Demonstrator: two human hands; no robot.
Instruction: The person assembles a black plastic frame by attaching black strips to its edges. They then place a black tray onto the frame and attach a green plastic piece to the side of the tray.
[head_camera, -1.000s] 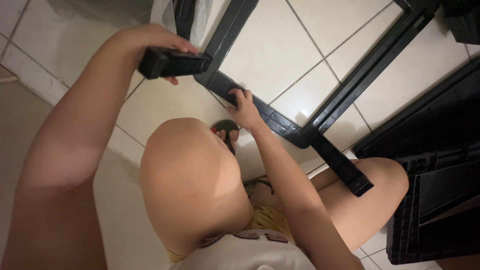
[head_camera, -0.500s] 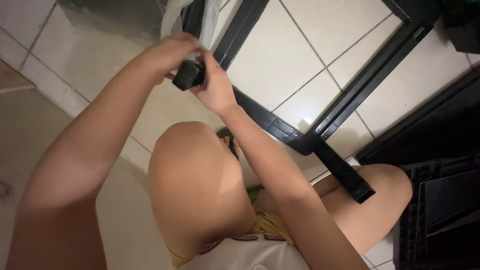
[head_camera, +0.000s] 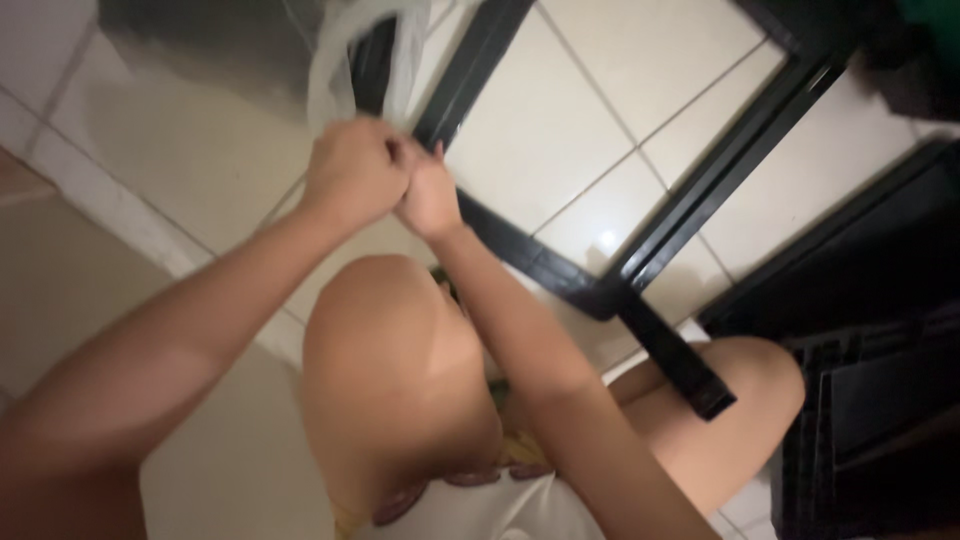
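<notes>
Above tiled floor: L hand & R hand pressed together, fingers clenched, contents hidden. Black frame just beyond; clear bag behind hands.

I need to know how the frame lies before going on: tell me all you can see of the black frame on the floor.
The black frame of straight flat bars looks like dark plastic or metal, which I cannot tell. It lies flat on the pale tiled floor. Long bars run diagonally and meet at a joint, with a short stub beyond it. The left hand and right hand are clasped above its upper bar; contact is unclear.
</notes>
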